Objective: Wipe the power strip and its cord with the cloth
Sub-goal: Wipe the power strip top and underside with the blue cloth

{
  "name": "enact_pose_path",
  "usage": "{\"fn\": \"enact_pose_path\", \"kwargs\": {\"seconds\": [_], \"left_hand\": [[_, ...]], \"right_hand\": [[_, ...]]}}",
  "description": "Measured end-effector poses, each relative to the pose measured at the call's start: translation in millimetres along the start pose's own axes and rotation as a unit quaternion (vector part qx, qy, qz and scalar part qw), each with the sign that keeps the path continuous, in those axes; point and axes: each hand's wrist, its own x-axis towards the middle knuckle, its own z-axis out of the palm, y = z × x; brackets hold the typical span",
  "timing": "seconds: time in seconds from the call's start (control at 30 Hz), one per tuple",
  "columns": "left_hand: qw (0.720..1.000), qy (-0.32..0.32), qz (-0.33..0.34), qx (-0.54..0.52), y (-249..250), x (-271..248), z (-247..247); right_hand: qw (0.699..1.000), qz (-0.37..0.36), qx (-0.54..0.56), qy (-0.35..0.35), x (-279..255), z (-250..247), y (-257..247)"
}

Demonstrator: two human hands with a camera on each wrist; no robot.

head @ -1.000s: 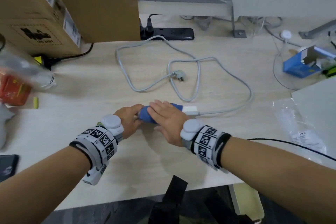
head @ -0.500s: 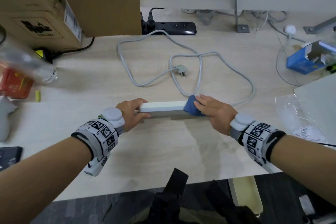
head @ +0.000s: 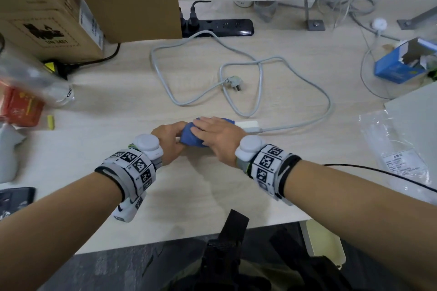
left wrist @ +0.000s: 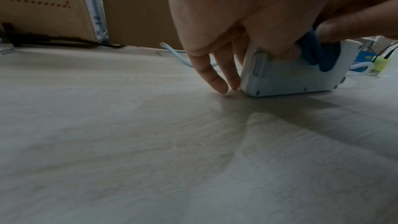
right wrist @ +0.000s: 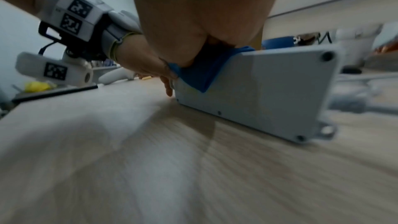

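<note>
A white power strip stands on its long edge on the wooden table, its back face toward me. My left hand grips its left end, fingers down the far side. My right hand holds a blue cloth wrapped over the strip's top edge, right beside the left hand. The cloth hangs down the near face under the right thumb. The grey cord loops across the table behind, and its plug lies loose inside the loops.
A large cardboard box stands at the back left with a black power strip beside it. A blue carton and a plastic bag lie to the right. A plastic bottle and a phone lie to the left.
Half a second ago my right hand had the cloth at the strip's right end. It has since slid back left along the top, up against my left hand, which kept its hold.
</note>
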Motion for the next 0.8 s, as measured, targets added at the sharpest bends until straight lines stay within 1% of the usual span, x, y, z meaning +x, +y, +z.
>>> {"fn": "enact_pose_path", "kwargs": {"seconds": [0.03,0.1,0.17,0.2,0.27,0.37,0.4,0.5,0.57,0.63,0.7,0.8], "left_hand": [[1.000,0.002,-0.005,0.000,0.9,-0.4,0.0],[1.000,-0.003,-0.011,0.005,1.5,-0.7,0.5],[1.000,-0.008,-0.018,-0.002,1.7,-1.9,0.4],[1.000,-0.012,-0.018,-0.004,1.8,-2.9,0.4],[0.999,-0.024,-0.026,-0.004,3.7,-6.0,0.0],[0.999,-0.032,-0.033,-0.008,8.3,-15.7,0.7],[0.999,-0.033,-0.019,-0.006,9.0,-19.6,1.7],[0.998,-0.048,0.039,0.011,8.4,-28.7,6.0],[0.998,-0.051,0.031,0.027,6.8,-28.5,4.9],[0.995,-0.073,0.022,0.057,7.8,-24.6,6.0],[0.991,-0.094,0.015,0.096,8.0,-24.1,11.1],[0.985,-0.090,0.016,0.145,7.3,-29.6,24.0]], "right_hand": [[0.999,-0.013,-0.009,0.043,-9.2,-2.4,7.3],[0.995,0.003,-0.004,0.100,-35.9,-5.5,25.9],[0.988,0.053,0.008,0.143,-67.8,-6.5,45.5],[0.986,0.087,0.019,0.145,-80.5,-9.2,52.1],[0.981,0.134,0.030,0.134,-92.7,-14.3,56.6],[0.981,0.144,0.045,0.124,-91.8,-18.4,48.3],[0.980,0.152,0.049,0.118,-90.0,-20.3,44.7],[0.974,0.204,0.080,0.059,-91.0,-25.0,39.1],[0.973,0.204,0.091,0.051,-93.3,-23.3,35.2],[0.973,0.201,0.102,0.046,-97.9,-19.9,32.5],[0.972,0.202,0.120,0.019,-102.6,-13.7,30.7],[0.971,0.199,0.130,-0.016,-108.2,-6.7,28.5]]}}
